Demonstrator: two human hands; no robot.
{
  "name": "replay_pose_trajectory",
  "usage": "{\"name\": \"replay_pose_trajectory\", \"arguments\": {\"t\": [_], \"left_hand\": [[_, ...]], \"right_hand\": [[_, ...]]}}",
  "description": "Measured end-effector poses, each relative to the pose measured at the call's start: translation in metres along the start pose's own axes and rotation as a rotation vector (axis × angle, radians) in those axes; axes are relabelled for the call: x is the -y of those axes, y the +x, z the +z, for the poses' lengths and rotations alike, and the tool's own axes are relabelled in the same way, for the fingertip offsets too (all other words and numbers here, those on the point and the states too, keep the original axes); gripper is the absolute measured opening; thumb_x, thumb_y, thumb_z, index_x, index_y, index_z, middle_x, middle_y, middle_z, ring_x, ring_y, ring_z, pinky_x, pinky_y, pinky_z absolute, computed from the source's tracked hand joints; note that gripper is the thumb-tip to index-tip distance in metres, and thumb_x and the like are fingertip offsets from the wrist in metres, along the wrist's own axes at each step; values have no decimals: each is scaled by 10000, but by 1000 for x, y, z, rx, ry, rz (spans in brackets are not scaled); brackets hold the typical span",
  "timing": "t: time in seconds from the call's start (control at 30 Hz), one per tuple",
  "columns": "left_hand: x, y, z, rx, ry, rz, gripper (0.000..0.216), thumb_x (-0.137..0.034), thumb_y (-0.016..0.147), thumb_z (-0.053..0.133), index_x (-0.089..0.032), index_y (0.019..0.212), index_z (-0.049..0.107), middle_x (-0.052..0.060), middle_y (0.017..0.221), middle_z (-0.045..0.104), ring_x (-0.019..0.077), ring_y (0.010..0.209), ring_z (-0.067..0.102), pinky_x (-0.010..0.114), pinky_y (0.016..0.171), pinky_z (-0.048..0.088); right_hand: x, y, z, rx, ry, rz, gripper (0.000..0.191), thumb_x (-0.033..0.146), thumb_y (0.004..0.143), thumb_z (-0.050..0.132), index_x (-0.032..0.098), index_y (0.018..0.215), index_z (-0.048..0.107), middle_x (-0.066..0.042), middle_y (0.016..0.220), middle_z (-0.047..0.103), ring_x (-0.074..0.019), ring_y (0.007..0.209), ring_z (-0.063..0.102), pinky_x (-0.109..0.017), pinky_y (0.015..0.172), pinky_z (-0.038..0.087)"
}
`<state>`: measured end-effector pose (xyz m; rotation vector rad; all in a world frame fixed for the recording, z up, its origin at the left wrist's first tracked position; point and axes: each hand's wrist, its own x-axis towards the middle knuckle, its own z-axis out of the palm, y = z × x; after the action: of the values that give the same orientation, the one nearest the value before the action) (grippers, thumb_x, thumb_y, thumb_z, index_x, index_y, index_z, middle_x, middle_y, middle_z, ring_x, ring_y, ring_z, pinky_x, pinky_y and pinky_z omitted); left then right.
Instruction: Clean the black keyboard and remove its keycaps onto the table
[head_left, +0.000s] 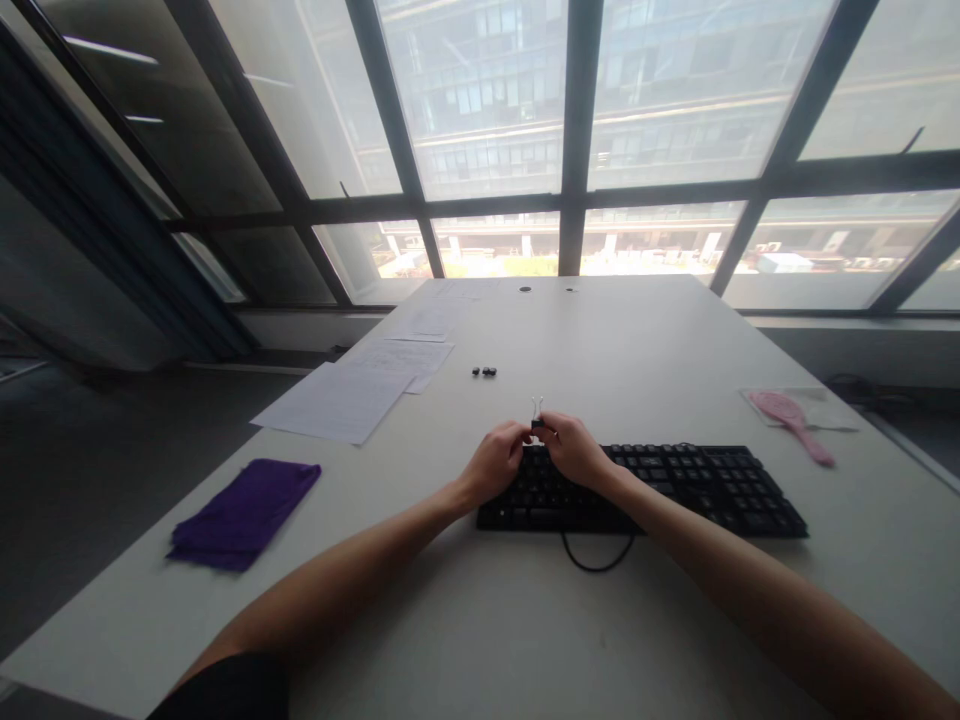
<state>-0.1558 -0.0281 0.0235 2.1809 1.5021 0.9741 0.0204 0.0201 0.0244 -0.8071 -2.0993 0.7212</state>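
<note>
Fingers of left hand (495,465) and right hand (574,450) pinch a clip (537,408), its body mostly hidden between them.

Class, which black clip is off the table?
The clip pinched between left hand and right hand over the keyboard; the other clips lie on the table beyond.

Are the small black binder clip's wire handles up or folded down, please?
Up: the small black binder clip's handles rise above the fingers.

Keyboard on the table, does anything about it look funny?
The keyboard lies slightly crooked, and its cable loops out from the near edge, so it seems turned back to front. The left hand and right hand pinch a binder clip above it.
</note>
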Motion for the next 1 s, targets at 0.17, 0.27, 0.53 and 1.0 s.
{"name": "replay_pose_trajectory", "arguments": {"t": [0.17,0.27,0.53,1.0], "left_hand": [[-3,8,-7,145,98,86,300,-37,731,507,-217,908,669,60,904,671,213,894,622,326,831,495],[-7,14,-8,212,119,95,158,-122,752,590,-219,846,672,55,887,669,212,857,625,317,798,491],[2,13,7,80,106,31,53,-251,857,653,-202,847,672,30,823,626,176,758,592,292,706,465],[-4,9,8,-5,56,83,60,-243,888,665,-189,916,669,48,944,643,207,925,600,345,849,485]], "right_hand": [[1,-9,0,62,-183,-175,182,236,972,486,221,814,578,-39,806,608,-172,735,517,-265,680,373],[2,-12,0,63,-286,-202,174,238,979,481,222,840,584,-50,812,624,-185,763,526,-270,680,364],[-1,-9,0,-28,-49,17,202,226,957,461,212,783,561,-18,769,656,-155,673,547,-251,635,369],[-5,-6,0,-160,129,69,205,228,916,482,196,720,533,14,672,625,-134,632,534,-238,606,362]]}}
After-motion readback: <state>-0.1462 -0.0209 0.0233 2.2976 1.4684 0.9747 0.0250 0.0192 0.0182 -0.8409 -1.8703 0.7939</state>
